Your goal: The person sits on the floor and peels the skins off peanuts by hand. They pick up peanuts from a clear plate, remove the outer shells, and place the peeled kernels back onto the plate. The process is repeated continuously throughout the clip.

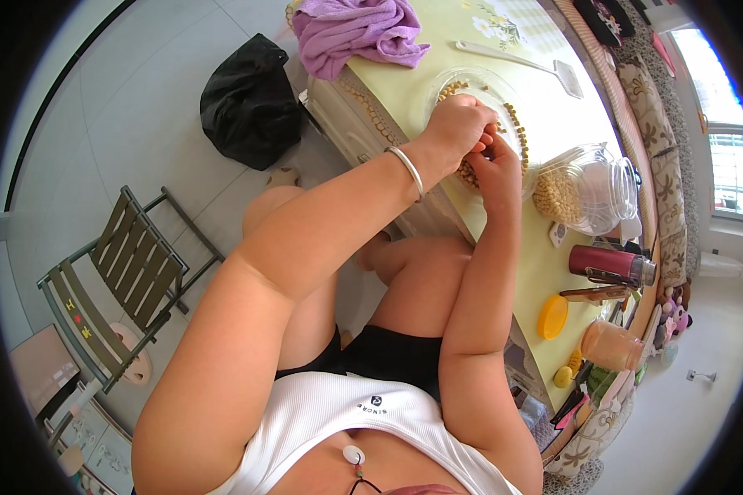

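Left hand [456,124]: fingers curled down into the clear bowl [504,91], among the beans [516,124]; whether it grips any cannot be told.
Right hand [497,165]: just beside the left, touching it, fingers bent at the bowl's near rim; hold cannot be told.
Bowl: on the yellow-green table [545,272], near its edge.
Glass jar [586,188]: beans inside, lying on its side, right of the bowl.
Purple cloth [355,33]: table corner.
White spatula [524,64]: beyond the bowl.

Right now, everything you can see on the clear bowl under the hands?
The clear bowl is round, shallow and see-through, plastic or glass by its look. It sits upright on the pale green table near its edge and holds tan beans. Both hands, left hand and right hand, are over it, hiding its middle.
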A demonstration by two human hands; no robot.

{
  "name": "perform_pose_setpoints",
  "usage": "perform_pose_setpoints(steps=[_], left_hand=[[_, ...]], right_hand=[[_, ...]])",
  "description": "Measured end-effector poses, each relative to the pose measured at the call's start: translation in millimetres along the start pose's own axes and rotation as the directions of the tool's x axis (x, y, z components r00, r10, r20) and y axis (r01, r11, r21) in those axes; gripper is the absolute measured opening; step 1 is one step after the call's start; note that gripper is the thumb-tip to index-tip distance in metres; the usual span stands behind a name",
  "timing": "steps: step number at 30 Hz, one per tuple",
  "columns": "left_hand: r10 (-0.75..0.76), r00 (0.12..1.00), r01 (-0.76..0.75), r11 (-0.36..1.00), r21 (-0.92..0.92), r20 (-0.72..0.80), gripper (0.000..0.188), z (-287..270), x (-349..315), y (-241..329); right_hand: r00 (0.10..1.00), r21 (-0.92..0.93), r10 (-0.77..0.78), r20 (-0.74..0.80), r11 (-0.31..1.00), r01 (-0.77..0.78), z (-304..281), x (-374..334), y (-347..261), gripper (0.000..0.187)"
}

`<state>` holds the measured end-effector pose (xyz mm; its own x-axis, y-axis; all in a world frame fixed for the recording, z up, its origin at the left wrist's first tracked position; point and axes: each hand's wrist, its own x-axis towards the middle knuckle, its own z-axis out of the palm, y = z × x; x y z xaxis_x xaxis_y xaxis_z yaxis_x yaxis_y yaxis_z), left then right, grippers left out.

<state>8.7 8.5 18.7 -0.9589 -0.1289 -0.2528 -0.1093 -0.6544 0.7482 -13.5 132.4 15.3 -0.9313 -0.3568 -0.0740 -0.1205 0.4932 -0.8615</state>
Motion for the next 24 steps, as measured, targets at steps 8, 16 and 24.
perform_pose_setpoints(steps=[8,16,24], left_hand=[[0.016,1.000,-0.016,1.000,0.014,0.003,0.014,0.9,1.2,-0.5],[0.029,1.000,-0.029,0.999,0.032,0.004,0.014,0.2,3.2,-2.4],[0.043,0.999,-0.043,0.998,0.045,0.003,0.014,1.0,3.1,-3.6]], right_hand=[[0.999,0.053,-0.041,-0.029,0.998,0.043,2.6,0.5,4.1,0.017],[0.998,0.038,-0.067,-0.021,0.997,0.068,2.2,1.6,4.6,0.017],[0.998,0.030,-0.061,-0.028,0.998,0.062,1.9,1.8,5.9,0.017]])
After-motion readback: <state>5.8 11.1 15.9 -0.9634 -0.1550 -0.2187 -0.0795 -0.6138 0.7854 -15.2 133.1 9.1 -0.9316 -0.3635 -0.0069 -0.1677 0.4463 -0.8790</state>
